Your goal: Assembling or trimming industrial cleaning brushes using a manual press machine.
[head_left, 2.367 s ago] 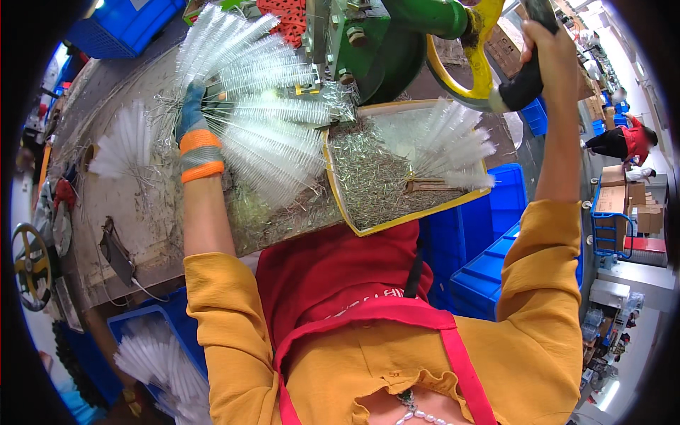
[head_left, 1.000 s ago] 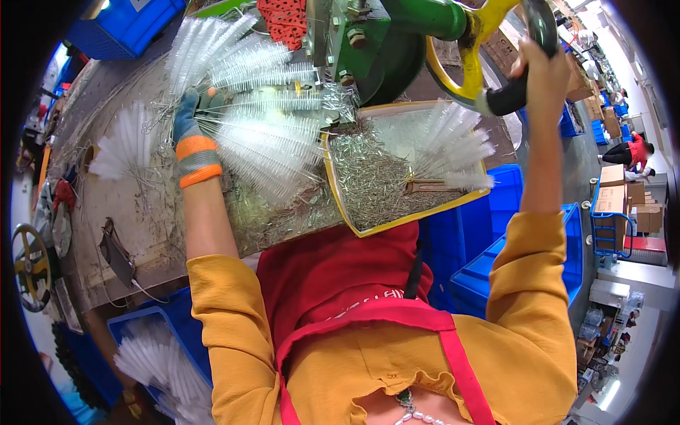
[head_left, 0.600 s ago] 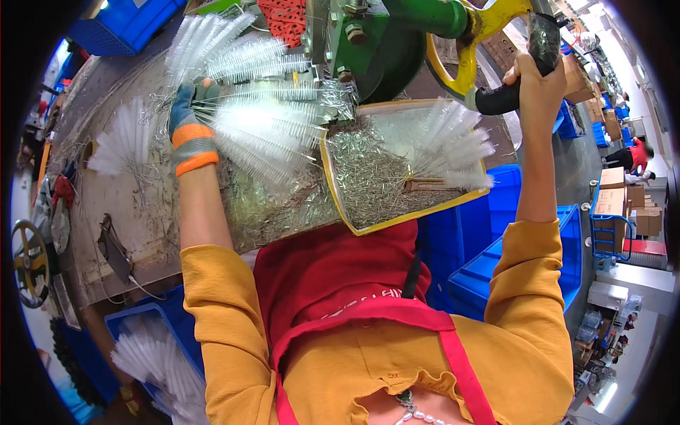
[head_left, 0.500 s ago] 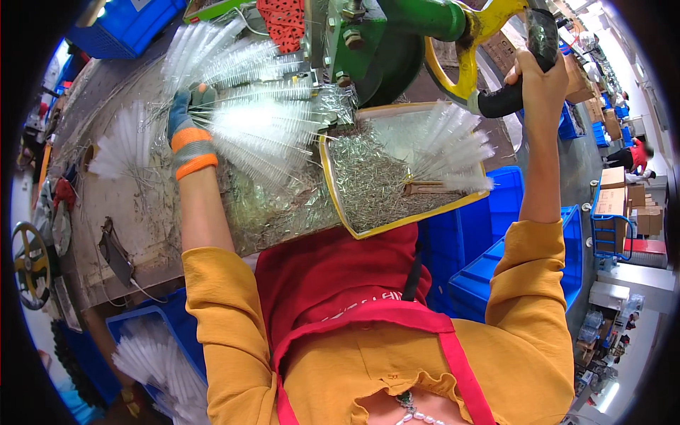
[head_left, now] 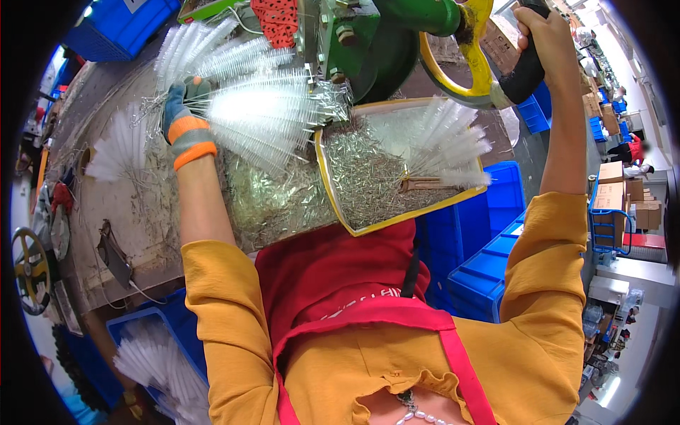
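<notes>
Left hand, gloved, upper left of frame, fingers closed round a fan of white bristle brushes, wire ends fed toward green press, presumably for trimming. Right hand, upper right, fist clamped on black lever handle. Brushes translucent, slim, splayed. Yellow-rimmed tray at centre catches wire offcuts.

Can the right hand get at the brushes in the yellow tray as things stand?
Probably not right now: the right hand is wrapped round the black handle above. Once let go, the brushes lie uncovered in the tray just below.
</notes>
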A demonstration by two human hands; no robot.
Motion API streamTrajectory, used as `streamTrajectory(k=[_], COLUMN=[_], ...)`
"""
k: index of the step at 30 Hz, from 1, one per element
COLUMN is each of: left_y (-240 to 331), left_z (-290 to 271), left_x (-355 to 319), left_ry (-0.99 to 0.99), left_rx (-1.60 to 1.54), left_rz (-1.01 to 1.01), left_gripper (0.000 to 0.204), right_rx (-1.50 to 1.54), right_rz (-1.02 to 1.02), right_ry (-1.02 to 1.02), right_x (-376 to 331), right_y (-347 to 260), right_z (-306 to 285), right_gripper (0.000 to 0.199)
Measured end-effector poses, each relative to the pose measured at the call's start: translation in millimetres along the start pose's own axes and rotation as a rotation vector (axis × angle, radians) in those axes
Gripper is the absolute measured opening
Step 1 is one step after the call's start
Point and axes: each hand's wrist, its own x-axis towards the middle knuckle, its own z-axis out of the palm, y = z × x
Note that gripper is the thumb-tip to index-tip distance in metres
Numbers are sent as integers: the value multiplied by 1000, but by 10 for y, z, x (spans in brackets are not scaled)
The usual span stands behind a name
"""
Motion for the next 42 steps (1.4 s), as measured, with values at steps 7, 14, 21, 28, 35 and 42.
streamTrajectory(k=[7, 14, 21, 28, 35, 42], left_y=[21, 77, 120, 195, 197, 179], left_z=[83, -49, -40, -39, -52, -164], left_x=[-151, -396, -348, -504, -419, -202], left_ry=[-4, -505, -323, -250, -250, -417], left_rx=[22, 80, 517, 418, 498, -11], left_rz=[-5, -168, 66, 55, -1, -167], left_gripper=[16, 34, 29, 25, 31, 29], right_rx=[778, 455, 366, 388, 649, 442], right_rz=[-138, -171, -73, -103, -121, -90], right_ry=[236, 18, -103, 9, 209, -71], right_x=[-777, -394, -156, -454, -674, -248], right_y=[252, 446, 238, 346, 417, 338], right_z=[517, 252, 144, 309, 450, 175], right_gripper=[20, 14, 9, 13, 10, 8])
